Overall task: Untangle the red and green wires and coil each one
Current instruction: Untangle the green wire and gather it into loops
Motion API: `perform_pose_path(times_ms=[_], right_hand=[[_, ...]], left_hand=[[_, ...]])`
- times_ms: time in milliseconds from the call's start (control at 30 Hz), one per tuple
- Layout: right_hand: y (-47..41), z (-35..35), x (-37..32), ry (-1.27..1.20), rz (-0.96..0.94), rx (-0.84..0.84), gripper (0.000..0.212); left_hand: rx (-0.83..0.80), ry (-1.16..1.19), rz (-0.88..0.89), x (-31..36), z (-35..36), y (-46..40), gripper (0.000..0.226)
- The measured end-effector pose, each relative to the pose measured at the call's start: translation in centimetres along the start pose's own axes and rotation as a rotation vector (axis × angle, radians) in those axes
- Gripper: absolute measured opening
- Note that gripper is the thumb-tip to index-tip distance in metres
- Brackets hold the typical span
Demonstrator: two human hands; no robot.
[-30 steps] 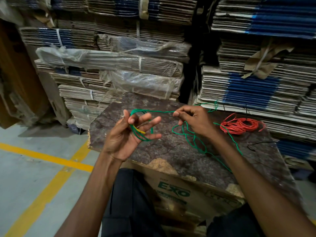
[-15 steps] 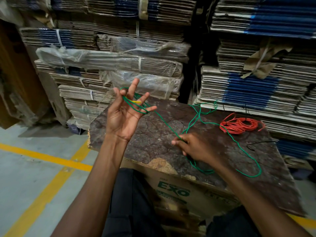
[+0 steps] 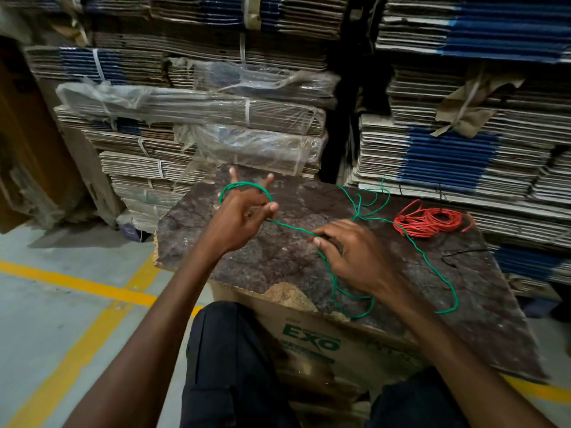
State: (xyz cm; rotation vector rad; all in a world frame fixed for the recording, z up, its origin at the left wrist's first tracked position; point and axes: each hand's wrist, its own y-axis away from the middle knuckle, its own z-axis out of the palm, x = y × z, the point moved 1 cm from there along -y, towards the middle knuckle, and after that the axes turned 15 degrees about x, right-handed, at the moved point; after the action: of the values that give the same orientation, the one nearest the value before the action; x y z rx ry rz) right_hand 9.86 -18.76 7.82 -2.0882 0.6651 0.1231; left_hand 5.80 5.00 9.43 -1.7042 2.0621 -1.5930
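Counter (image 3: 309,267) top is a mottled brown slab on a carton; its near right corner and the wire under the right hand are hidden, and motion blur softens both hands. Left hand (image 3: 241,216) is raised, back to camera, green wire (image 3: 429,264) looped round its spread fingers and pinched under the thumb. Right hand (image 3: 355,257) sits low over the counter, grip pinching the taut strand; red wire (image 3: 429,222) lies coiled far right.

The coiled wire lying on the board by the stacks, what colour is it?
Red: the coiled wire shows clearly in the head view, lying apart from both hands.
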Motion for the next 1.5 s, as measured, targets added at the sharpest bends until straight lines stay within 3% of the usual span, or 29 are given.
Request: perform_pose_path(times_ms=[200,333,467,600,833,1000,1233,1500], right_hand=[[-1.5,-1.8,-0.7,-0.098,0.085,0.112,0.006],[-2.9,-2.1,-0.2,-0.114,0.15,0.179,0.004],[-4.3,-2.0,0.4,-0.176,0.16,0.171,0.007],[-5.3,-1.7,1.0,-0.254,0.07,0.143,0.007],[-5.1,0.9,2.7,-0.231,-0.019,0.051,0.008],[-4.3,1.7,3.6,-0.219,0.086,-0.043,0.016],[-1.6,2.5,4.0,-0.199,0.185,-0.128,0.015],[0.9,2.7,2.5,-0.121,0.24,-0.202,0.022]], left_hand=[[-0.023,-0.139,0.006,-1.0,-1.7,1.7,0.043],[-0.17,-0.13,-0.1,-0.4,-2.2,2.2,0.04],[-0.364,0.166,-0.293,0.4,-2.8,3.0,0.043],[-0.439,0.595,-0.554,1.7,-4.3,4.3,0.044],[-0.197,1.131,-0.674,2.9,-3.9,4.9,0.036],[-0.236,1.709,-0.686,2.6,-3.3,4.3,0.045],[-0.127,1.771,-0.594,2.1,-3.1,2.5,0.032],[0.216,1.462,-0.54,2.8,-3.0,-1.5,0.019]])
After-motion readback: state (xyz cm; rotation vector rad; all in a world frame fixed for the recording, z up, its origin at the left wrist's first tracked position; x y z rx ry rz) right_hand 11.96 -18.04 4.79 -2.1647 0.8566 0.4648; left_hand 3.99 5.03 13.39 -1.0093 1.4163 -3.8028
